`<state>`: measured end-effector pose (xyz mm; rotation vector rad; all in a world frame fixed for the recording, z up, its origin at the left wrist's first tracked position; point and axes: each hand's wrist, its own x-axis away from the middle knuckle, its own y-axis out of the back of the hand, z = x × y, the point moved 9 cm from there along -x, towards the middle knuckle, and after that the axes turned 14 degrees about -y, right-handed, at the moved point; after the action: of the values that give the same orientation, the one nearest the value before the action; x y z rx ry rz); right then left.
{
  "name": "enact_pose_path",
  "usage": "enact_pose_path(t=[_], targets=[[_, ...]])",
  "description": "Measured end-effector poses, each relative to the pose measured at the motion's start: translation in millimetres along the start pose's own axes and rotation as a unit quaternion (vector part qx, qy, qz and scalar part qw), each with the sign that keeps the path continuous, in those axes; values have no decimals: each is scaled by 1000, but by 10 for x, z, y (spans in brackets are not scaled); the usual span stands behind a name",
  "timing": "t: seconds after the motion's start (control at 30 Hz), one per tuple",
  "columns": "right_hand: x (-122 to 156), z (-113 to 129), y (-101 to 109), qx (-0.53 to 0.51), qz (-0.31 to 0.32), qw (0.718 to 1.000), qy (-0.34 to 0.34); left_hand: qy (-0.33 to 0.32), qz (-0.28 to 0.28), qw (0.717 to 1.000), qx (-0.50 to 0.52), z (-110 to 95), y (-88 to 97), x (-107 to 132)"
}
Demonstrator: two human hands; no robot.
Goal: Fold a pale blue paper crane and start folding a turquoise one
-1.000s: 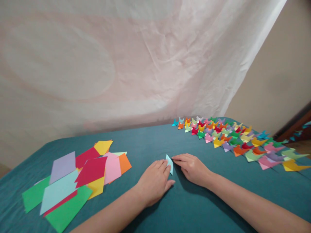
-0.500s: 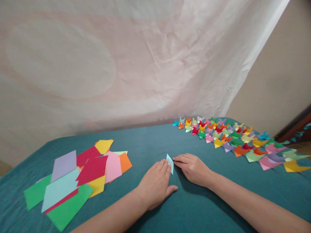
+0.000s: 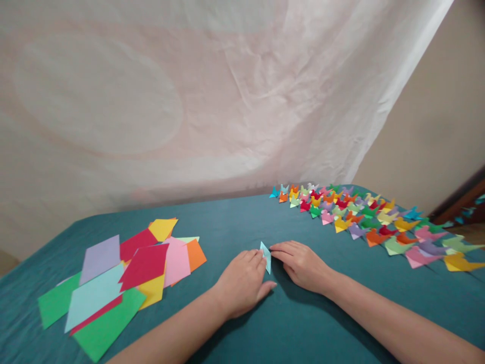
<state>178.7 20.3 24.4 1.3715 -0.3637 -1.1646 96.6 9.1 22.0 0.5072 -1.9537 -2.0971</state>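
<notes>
A small light blue folded paper piece (image 3: 266,254) stands on edge on the teal tablecloth (image 3: 235,217), between my two hands. My left hand (image 3: 244,283) lies palm down with its fingers pressed against the left side of the piece. My right hand (image 3: 299,263) rests just right of it, fingertips touching the piece's right side. Most of the paper is hidden behind my left fingers.
A loose pile of flat coloured paper squares (image 3: 125,273) lies at the left. Several rows of small folded paper birds (image 3: 364,217) in many colours cover the right side of the table. A wrinkled white sheet (image 3: 189,101) hangs behind.
Hardly anything differs: my left thumb shifted slightly along the cloth, and the view drifted a little. Both hands stay against the light blue piece.
</notes>
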Motion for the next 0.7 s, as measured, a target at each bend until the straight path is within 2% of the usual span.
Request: enact_pose_path(t=[0.3,0.7], targets=[[-7,63,8,1,0,1000,24,-23,-71,997,19,44,103,7],[-17,108,-30,-3,20,999,44,-31,-67,997,35,87,150,-6]])
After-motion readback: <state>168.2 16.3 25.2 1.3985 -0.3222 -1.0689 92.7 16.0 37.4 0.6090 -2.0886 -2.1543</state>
